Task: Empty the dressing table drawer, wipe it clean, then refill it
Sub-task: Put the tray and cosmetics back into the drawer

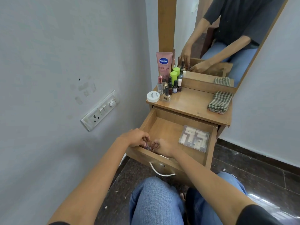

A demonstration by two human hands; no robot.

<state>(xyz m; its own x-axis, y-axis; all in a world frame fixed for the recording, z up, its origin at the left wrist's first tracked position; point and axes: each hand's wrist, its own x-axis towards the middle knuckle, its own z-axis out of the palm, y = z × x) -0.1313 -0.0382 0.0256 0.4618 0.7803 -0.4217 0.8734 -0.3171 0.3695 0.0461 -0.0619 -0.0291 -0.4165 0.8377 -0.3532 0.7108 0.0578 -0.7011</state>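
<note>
Drawer [164, 127], pulled open, part-emptied; bottles massed on dressing table top [191, 103].
Left hand [135, 138] and right hand [160, 147] curled onto small bottle [148, 147]; clear case [194, 138] remains; folded cloth [220, 102] kept ready for wiping.

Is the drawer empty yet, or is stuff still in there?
Not empty. A clear plastic case still lies in the drawer, and both hands, left hand and right hand, are on small bottles.

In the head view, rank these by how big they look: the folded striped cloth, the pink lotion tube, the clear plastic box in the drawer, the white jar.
1. Clear plastic box, though it is nearer the camera.
2. Striped cloth, close to the box in apparent size.
3. Pink lotion tube.
4. White jar.
</note>
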